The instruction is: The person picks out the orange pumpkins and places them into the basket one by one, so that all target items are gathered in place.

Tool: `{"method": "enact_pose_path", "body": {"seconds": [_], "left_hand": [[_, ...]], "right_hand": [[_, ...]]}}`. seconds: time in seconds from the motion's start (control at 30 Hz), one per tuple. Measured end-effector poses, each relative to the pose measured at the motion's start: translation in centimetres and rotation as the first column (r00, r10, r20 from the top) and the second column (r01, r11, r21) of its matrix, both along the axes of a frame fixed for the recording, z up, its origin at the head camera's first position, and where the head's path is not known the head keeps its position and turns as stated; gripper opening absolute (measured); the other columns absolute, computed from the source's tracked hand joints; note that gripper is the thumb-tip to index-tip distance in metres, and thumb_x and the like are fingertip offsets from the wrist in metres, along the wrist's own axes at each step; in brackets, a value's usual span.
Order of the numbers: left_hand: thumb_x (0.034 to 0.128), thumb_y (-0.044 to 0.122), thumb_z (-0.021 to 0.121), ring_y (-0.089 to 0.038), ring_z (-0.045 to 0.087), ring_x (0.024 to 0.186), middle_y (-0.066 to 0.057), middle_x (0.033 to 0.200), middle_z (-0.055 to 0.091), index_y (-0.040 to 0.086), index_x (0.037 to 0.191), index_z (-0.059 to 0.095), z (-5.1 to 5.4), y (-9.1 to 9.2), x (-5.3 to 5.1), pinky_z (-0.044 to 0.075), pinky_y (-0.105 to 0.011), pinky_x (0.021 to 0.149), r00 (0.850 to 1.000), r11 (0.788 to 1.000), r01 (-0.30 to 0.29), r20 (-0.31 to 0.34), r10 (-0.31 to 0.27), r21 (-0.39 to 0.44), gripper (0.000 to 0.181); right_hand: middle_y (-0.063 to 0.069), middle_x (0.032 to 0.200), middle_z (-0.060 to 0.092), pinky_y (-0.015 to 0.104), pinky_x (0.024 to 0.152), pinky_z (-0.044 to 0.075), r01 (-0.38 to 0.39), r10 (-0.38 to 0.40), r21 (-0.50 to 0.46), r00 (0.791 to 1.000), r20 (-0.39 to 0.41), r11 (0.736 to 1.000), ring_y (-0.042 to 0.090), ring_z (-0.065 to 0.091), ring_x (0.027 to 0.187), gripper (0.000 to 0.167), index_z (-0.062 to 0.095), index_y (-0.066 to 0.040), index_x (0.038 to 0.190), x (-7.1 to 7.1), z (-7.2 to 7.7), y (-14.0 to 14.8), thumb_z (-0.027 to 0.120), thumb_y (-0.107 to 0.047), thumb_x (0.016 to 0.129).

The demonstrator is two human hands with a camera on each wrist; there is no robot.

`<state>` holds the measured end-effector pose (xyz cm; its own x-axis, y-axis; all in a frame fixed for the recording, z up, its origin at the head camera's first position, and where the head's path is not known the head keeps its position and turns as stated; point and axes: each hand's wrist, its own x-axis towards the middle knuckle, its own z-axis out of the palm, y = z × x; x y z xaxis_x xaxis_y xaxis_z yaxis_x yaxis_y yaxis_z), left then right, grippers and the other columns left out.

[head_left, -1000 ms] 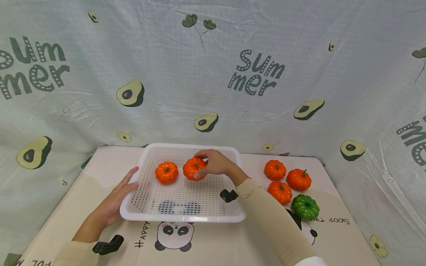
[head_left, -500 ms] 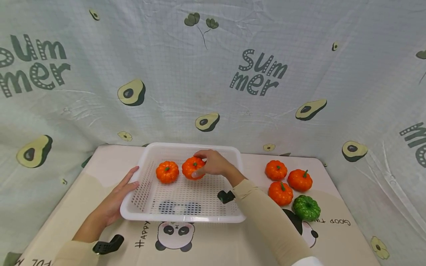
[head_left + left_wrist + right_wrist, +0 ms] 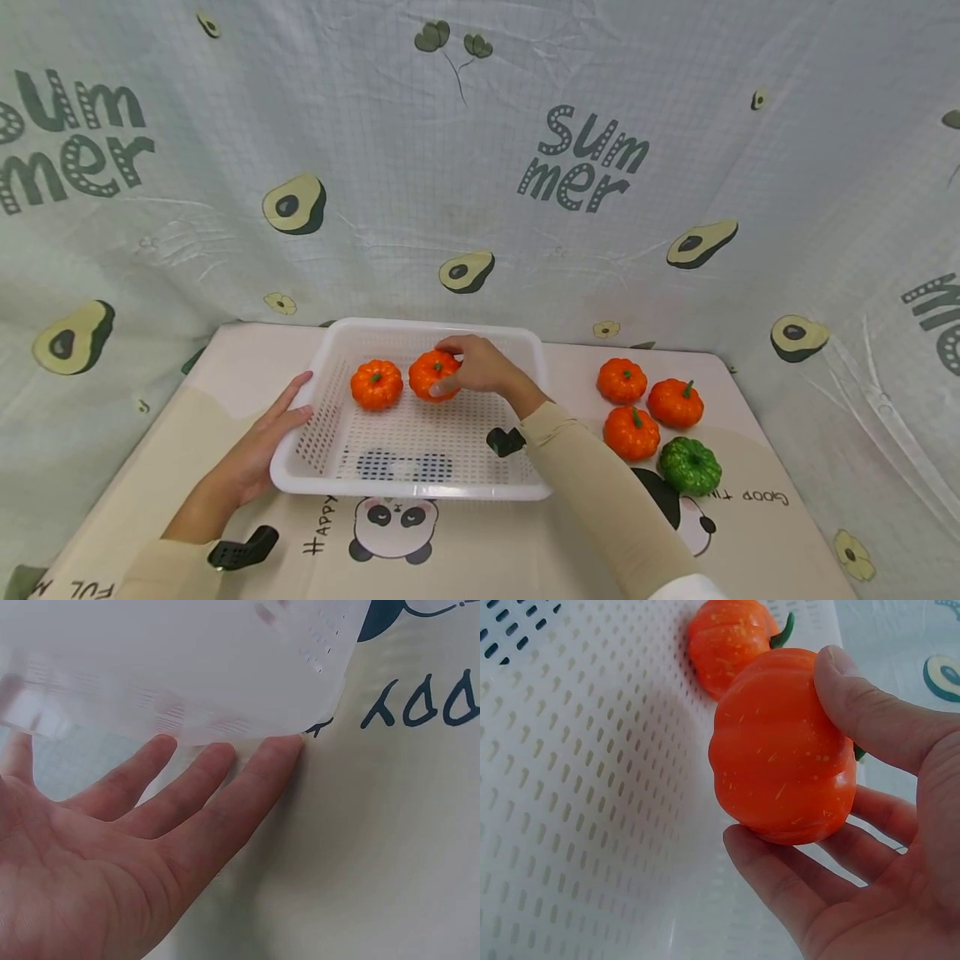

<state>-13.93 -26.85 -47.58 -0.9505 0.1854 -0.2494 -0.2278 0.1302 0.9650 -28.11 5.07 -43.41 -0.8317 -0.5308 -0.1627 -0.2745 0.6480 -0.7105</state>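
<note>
Inside the white basket (image 3: 360, 492), the right hand (image 3: 483, 367) holds an orange pumpkin (image 3: 431, 377) between thumb and fingers. The right wrist view shows this pumpkin (image 3: 784, 750) gripped by the right hand (image 3: 877, 900), thumb on one side and fingertips under the other. A second orange pumpkin (image 3: 377, 385) lies in the basket just left of it. The left hand (image 3: 251, 454) rests against the basket's left side with fingers spread; in the left wrist view the fingertips of the left hand (image 3: 142, 847) touch the basket wall (image 3: 187, 697).
Right of the basket, three orange pumpkins (image 3: 621, 381) and a green one (image 3: 690, 467) stand grouped on the light printed tablecloth (image 3: 480, 550). A hanging cloth (image 3: 375, 125) with avocado prints rises behind the table. Each wrist carries a small black device (image 3: 243, 550).
The right hand and its pumpkin have shifted slightly left, closer to the other pumpkin in the basket. The left hand stays against the basket's side.
</note>
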Motion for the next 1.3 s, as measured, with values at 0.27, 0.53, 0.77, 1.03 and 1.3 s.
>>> {"method": "enact_pose_path", "body": {"seconds": [0.27, 0.53, 0.77, 1.03, 1.3], "left_hand": [[0.1114, 0.041, 0.039, -0.041, 0.045, 0.136, -0.022, 0.174, 0.009, 0.040, 0.167, -0.002, -0.01, -0.08, 0.10, 0.058, -0.055, 0.098, 1.000, 1.000, -0.004, -0.002, 0.004, 0.001, 0.069], [0.1112, 0.041, 0.040, -0.044, 0.042, 0.139, -0.021, 0.175, 0.008, 0.040, 0.167, -0.002, -0.05, -0.01, 0.07, 0.058, -0.057, 0.099, 1.000, 1.000, -0.006, 0.003, 0.006, 0.003, 0.070], [0.1112, 0.040, 0.041, -0.047, 0.040, 0.142, -0.021, 0.175, 0.006, 0.040, 0.167, -0.003, -0.09, 0.00, 0.15, 0.057, -0.058, 0.099, 1.000, 1.000, -0.008, 0.006, 0.008, 0.004, 0.070], [0.1114, 0.041, 0.040, -0.045, 0.042, 0.140, -0.022, 0.175, 0.007, 0.039, 0.167, -0.002, -0.03, 0.07, 0.16, 0.058, -0.057, 0.099, 1.000, 1.000, -0.008, 0.005, 0.008, -0.005, 0.070], [0.1115, 0.041, 0.039, -0.045, 0.040, 0.140, -0.021, 0.175, 0.006, 0.040, 0.167, -0.002, 0.00, 0.03, 0.10, 0.057, -0.057, 0.099, 1.000, 1.000, -0.004, 0.007, 0.004, 0.000, 0.069]], "right_hand": [[0.011, 0.152, 0.059, 0.047, 0.121, 0.042, 0.021, -0.021, 0.011, 1.000, 0.013, 1.000, 0.030, 0.053, 0.141, 0.070, 0.060, -0.008, 0.144, -0.01, -0.08, -0.35, 0.088, -0.027, 0.083], [0.012, 0.152, 0.059, 0.047, 0.121, 0.042, 0.035, -0.035, 0.007, 0.999, 0.034, 0.999, 0.030, 0.053, 0.141, 0.069, 0.060, -0.009, 0.144, 0.01, -0.10, -0.49, 0.087, -0.025, 0.083], [0.010, 0.153, 0.058, 0.049, 0.120, 0.043, 0.061, -0.062, 0.012, 0.996, 0.059, 0.998, 0.031, 0.053, 0.140, 0.071, 0.060, -0.011, 0.145, 0.09, -0.22, -0.67, 0.088, -0.025, 0.081], [0.010, 0.147, 0.061, 0.048, 0.114, 0.049, 0.065, -0.067, 0.035, 0.996, 0.057, 0.997, 0.031, 0.056, 0.133, 0.068, 0.063, -0.016, 0.142, 0.08, -0.40, -0.72, 0.088, -0.026, 0.080], [0.012, 0.142, 0.064, 0.047, 0.111, 0.050, 0.040, -0.042, 0.030, 0.997, 0.070, 0.999, 0.031, 0.057, 0.128, 0.066, 0.065, -0.015, 0.139, 0.03, -0.37, -0.83, 0.089, -0.025, 0.078]]}}
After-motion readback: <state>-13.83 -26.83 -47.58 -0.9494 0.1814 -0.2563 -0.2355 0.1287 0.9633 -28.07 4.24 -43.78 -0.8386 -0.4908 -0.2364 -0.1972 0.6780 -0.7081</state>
